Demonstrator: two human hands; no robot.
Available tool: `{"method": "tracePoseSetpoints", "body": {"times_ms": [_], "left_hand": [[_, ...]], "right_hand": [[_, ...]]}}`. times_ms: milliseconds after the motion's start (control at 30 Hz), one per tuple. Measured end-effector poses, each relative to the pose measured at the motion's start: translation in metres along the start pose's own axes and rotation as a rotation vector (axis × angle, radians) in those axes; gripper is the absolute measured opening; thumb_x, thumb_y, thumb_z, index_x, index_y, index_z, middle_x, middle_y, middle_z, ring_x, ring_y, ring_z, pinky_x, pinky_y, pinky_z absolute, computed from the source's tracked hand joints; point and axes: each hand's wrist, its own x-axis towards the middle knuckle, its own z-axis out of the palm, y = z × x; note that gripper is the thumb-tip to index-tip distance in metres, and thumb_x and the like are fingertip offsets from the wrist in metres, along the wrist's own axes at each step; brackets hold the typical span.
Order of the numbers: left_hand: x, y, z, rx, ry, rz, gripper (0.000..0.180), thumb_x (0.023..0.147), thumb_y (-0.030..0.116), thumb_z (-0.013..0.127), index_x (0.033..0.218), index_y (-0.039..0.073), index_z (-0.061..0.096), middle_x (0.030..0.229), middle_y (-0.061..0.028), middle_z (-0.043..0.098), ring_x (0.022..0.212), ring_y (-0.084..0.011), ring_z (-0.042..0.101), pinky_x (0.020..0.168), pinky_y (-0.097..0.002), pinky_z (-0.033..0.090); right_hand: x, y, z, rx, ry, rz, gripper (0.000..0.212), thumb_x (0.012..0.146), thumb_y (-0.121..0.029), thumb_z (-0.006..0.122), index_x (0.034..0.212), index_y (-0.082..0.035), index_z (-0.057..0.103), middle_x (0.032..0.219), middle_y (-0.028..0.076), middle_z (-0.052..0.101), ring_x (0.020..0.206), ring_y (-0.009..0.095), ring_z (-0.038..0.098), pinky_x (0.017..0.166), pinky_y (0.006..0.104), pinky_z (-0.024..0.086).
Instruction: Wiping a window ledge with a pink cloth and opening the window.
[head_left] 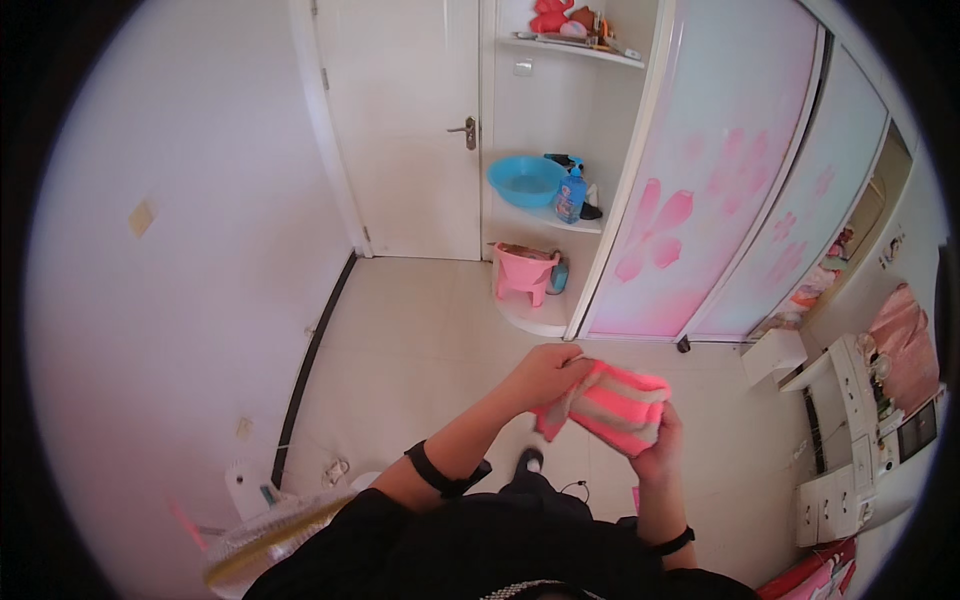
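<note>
Between my two hands I hold a pink and beige striped cloth [615, 405] out in front of my body, above the floor. My left hand [548, 377] is closed on its upper left edge, and a loose pink corner hangs below those fingers. Along the right edge, my right hand [660, 450] grips the cloth with the fingers partly behind it. The cloth looks soft and folded or bunched; its exact kind cannot be made out.
Ahead stands a white door [405, 130]. Corner shelves beside it hold a blue basin [528, 180], a blue pump bottle [570, 195] and a pink plastic stool-like tub [525, 272]. A flowered sliding wardrobe [700, 170] is at right, with a white dresser [850, 440] nearer.
</note>
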Motion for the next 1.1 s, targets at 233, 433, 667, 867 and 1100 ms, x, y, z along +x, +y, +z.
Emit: {"method": "tracePoseSetpoints", "body": {"times_ms": [233, 433, 667, 867, 1100], "left_hand": [[0.139, -0.063, -0.098, -0.105, -0.048, -0.281, 0.037, 0.096, 0.03, 0.059, 0.078, -0.002, 0.066, 0.067, 0.004, 0.055, 0.063, -0.0053, 0.046, 0.055, -0.0269, 0.041], [0.187, -0.123, -0.182, -0.071, 0.205, -0.286, 0.033, 0.098, 0.03, 0.058, 0.091, -0.001, 0.068, 0.073, 0.0028, 0.059, 0.068, -0.0053, 0.05, 0.06, -0.0253, 0.043], [0.191, -0.229, -0.29, -0.687, 0.497, -0.563, 0.028, 0.101, 0.028, 0.051, 0.111, 0.002, 0.058, 0.088, -0.0145, 0.069, 0.07, -0.0223, 0.069, 0.066, -0.0331, 0.057], [0.258, -0.341, -0.417, -0.678, 0.487, -0.576, 0.024, 0.099, 0.025, 0.054, 0.107, 0.002, 0.058, 0.086, -0.0129, 0.067, 0.069, -0.0185, 0.067, 0.064, -0.0309, 0.055], [0.423, -0.388, -0.501, -0.529, 0.252, -0.595, 0.021, 0.097, 0.022, 0.058, 0.1, 0.002, 0.061, 0.082, -0.0096, 0.067, 0.062, -0.015, 0.063, 0.06, -0.0277, 0.053]], "right_hand": [[0.202, 0.006, 0.039, 0.33, -0.259, 0.319, 0.065, 0.098, -0.054, 0.046, 0.143, -0.006, 0.039, 0.138, 0.016, 0.052, 0.121, 0.031, 0.055, 0.101, 0.048, 0.048], [0.365, 0.071, 0.11, -0.098, -0.56, 0.587, 0.039, 0.09, -0.004, 0.063, 0.127, -0.006, 0.052, 0.118, 0.007, 0.061, 0.107, 0.02, 0.063, 0.089, 0.0351, 0.055], [0.525, 0.138, 0.117, 0.023, -0.179, 0.701, 0.012, 0.097, -0.023, 0.057, 0.097, -0.012, 0.061, 0.068, 0.0, 0.06, 0.059, 0.016, 0.06, 0.055, 0.0336, 0.053], [0.677, 0.095, 0.163, -0.131, 0.111, 0.109, 0.025, 0.093, -0.02, 0.063, 0.114, -0.007, 0.062, 0.105, 0.004, 0.068, 0.092, 0.018, 0.066, 0.08, 0.0379, 0.056], [0.837, 0.085, 0.129, -1.85, -0.101, -0.19, 0.039, 0.089, -0.038, 0.066, 0.112, -0.006, 0.065, 0.11, 0.01, 0.069, 0.099, 0.033, 0.065, 0.086, 0.0433, 0.052]]}}
